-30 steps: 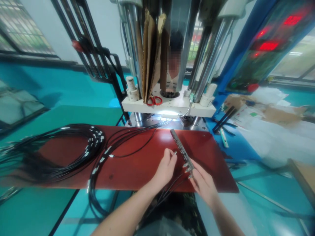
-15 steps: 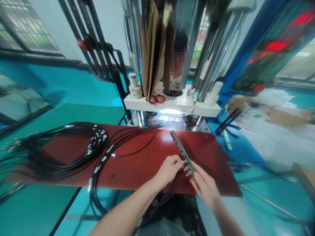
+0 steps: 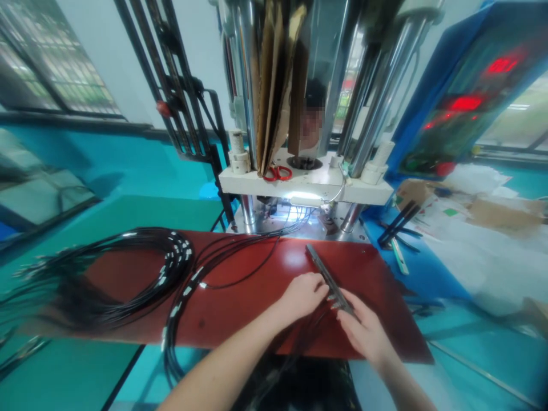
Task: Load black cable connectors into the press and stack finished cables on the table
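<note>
A long, narrow dark metal bar (image 3: 324,269) slants over the red-brown board, its far end pointing toward the press. My right hand (image 3: 367,328) grips its near end, fingers and thumb closed round it. Against the bar's left side, my left hand (image 3: 303,294) has its fingertips pinched together; whatever lies between them is too small to make out. Small light-coloured pieces show along the bar's left edge between the two hands. Below them, thin black cables (image 3: 305,334) hang down past the board's front edge, blurred.
Coiled black cables (image 3: 182,254) with white tags lie on the board (image 3: 244,311) at left. Behind stands a press with a white plate (image 3: 257,184), red-handled scissors (image 3: 278,173) and cardboard (image 3: 270,103). Right are a green cutter (image 3: 399,257) and a display panel (image 3: 454,114).
The view has shifted, so the scene sits slightly lower and to the right. My left fingers have moved a little along the bar, whose slotted face shows less now. My right hand keeps its grip.
</note>
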Motion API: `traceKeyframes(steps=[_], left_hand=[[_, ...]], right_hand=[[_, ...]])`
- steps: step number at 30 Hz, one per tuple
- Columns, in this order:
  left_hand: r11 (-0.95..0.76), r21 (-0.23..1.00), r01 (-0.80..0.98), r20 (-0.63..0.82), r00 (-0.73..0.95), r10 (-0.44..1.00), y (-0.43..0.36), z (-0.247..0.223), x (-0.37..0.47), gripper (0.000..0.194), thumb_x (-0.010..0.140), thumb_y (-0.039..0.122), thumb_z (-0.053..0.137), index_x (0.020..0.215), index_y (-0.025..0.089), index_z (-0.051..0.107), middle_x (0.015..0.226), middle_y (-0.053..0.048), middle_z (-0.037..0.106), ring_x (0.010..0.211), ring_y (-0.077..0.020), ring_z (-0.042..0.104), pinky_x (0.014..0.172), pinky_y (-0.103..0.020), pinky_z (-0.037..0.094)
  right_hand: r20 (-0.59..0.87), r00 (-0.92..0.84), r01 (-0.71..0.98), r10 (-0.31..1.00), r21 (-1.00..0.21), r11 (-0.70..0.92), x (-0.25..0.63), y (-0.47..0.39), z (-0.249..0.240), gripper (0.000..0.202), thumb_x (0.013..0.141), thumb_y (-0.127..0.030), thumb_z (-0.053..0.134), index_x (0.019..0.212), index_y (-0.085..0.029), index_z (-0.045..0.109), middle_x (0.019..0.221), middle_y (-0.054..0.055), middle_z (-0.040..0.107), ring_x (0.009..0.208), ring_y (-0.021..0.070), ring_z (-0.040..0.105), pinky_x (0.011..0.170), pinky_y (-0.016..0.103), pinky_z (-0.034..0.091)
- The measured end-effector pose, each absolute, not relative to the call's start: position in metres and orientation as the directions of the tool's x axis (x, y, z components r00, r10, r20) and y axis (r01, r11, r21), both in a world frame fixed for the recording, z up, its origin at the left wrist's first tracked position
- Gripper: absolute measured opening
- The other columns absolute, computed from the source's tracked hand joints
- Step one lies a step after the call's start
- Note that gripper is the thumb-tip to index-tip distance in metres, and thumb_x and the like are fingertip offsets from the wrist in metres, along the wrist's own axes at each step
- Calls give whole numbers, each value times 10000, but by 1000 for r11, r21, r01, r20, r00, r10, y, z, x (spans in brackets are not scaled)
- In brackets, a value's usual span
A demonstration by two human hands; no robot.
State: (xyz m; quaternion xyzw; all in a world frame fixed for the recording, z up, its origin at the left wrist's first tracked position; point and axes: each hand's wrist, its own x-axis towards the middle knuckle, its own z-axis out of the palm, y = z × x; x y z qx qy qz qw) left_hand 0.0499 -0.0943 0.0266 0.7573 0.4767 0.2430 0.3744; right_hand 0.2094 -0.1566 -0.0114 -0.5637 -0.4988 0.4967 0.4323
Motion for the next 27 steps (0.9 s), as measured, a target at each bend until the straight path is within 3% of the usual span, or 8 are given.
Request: traceKeyframes(steps=[4, 8, 11, 14, 19, 22, 25, 27], left_hand=[[-381, 491, 783, 172, 342, 924, -69, 43, 32, 191, 805, 290, 430, 900, 209, 573, 881, -34, 555, 843, -176, 506, 753, -292, 387], [-215, 254, 943, 337, 122, 933, -33, 38, 1, 259, 810, 309, 452, 1036, 209, 533, 1038, -72, 512, 995, -229, 445, 810, -347, 372], [-92, 171, 981, 405, 15, 914, -10, 22, -15, 328, 795, 342, 484, 1077, 176, 502, 1068, -101, 494, 1041, -259, 411, 845, -386, 347], [-74, 125, 989, 410, 16, 912, 3, 5, -19, 312, 778, 391, 503, 986, 159, 525, 990, -99, 509, 1000, -266, 426, 846, -402, 332], [-104, 133, 986, 404, 42, 914, 8, -6, -10, 192, 797, 340, 473, 871, 174, 532, 909, -70, 509, 917, -244, 439, 823, -397, 320], [-124, 155, 980, 397, 53, 916, 8, -5, -9, 160, 803, 297, 458, 892, 190, 535, 912, -65, 503, 924, -246, 431, 822, -409, 310], [-129, 182, 975, 374, 52, 926, 9, -4, -10, 164, 800, 274, 456, 917, 198, 542, 909, -65, 506, 919, -247, 432, 823, -416, 304], [-132, 206, 970, 362, 50, 931, 9, -3, -11, 176, 796, 271, 462, 933, 200, 546, 909, -65, 510, 919, -248, 434, 828, -419, 300]], right_hand=[[-134, -45, 421, 990, -901, -103, 223, -148, -2, 395, 815, -449, 448, 1125, -204, 450, 733, 25, 646, 646, 184, 613, 554, 275, 447], [-135, -168, 896, 977, -434, 94, 231, -142, 16, 270, 886, -325, 306, 1029, -152, 455, 740, 84, 670, 673, 258, 631, 552, 316, 382], [-193, -237, 968, 952, -132, 215, 227, -139, 26, 330, 899, -261, 254, 1105, -96, 452, 769, 124, 678, 662, 294, 633, 501, 313, 314], [-243, -300, 953, 923, -43, 298, 222, -135, 34, 349, 887, -223, 281, 1136, -83, 483, 816, 135, 681, 693, 296, 636, 504, 315, 299], [-222, -399, 917, 890, -120, 381, 220, -104, 62, 203, 815, -270, 437, 840, -194, 623, 754, 81, 671, 657, 268, 618, 514, 310, 323], [-33, -431, 837, 902, -387, 386, 207, -48, 79, 208, 826, -296, 431, 737, -221, 604, 765, 43, 660, 710, 228, 603, 586, 308, 393], [223, -282, 549, 933, -760, 347, 178, 28, 83, 145, 779, -306, 523, 797, -203, 623, 790, 48, 658, 750, 219, 598, 685, 339, 440], [243, -226, 477, 944, -817, 324, 157, 76, 80, 243, 829, -351, 456, 810, -174, 621, 684, 50, 638, 616, 200, 588, 598, 342, 463]])
